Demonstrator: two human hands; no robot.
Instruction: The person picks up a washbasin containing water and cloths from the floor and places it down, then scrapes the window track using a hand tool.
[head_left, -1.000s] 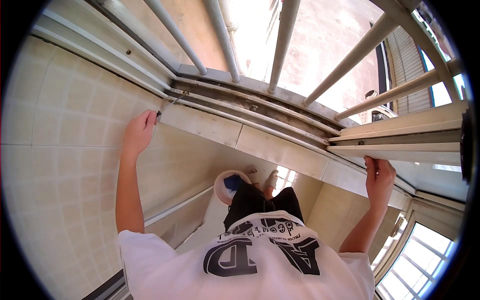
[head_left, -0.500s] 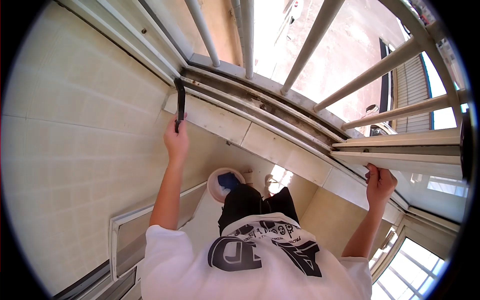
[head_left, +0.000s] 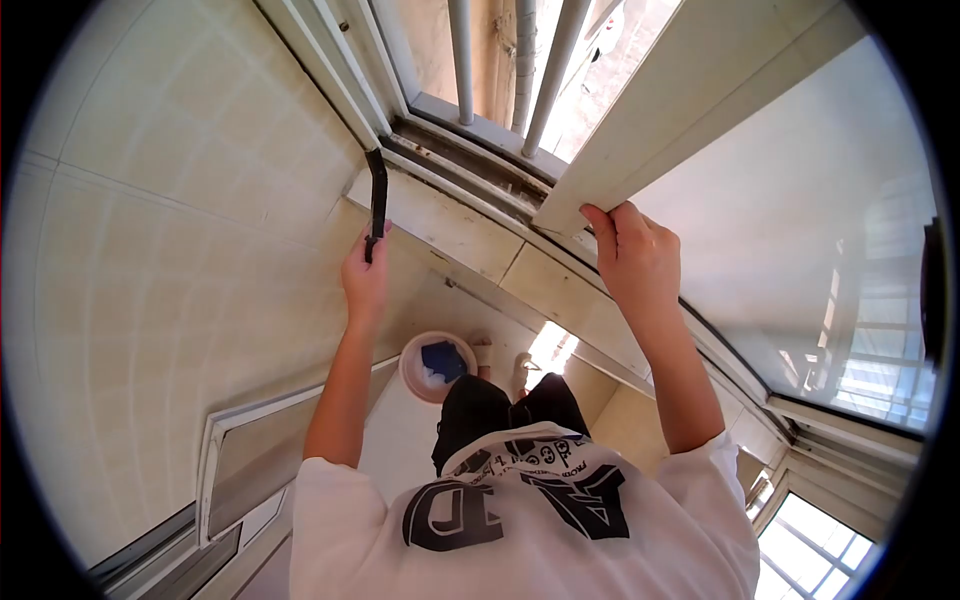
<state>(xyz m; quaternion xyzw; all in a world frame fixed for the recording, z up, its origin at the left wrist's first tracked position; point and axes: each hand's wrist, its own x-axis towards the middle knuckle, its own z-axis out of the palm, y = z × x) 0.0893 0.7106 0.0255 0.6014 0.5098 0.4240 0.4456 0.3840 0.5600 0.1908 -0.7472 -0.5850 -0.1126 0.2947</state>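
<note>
My left hand [head_left: 366,275] is closed on the lower end of a slim black bent tool [head_left: 378,195], whose exact kind I cannot make out. The tool's upper end is at the left corner of the window frame, by the track [head_left: 470,170]. My right hand [head_left: 640,258] grips the edge of a white-framed sliding window [head_left: 690,110] near its lower corner, thumb on the near side. The pane stands over the right part of the track. Dirt shows along the uncovered grooves.
Below the track runs a tiled sill [head_left: 450,225]. Metal bars [head_left: 460,60] stand outside the opening. On the floor, a pink basin [head_left: 408,375] holds a blue cloth [head_left: 446,362]. A white-framed panel [head_left: 265,450] leans at the lower left, beside the tiled wall [head_left: 200,230].
My right hand has slid the window leftward along the track, covering much of the opening. My left hand still holds the black tool at the left corner. The view has shifted slightly.
</note>
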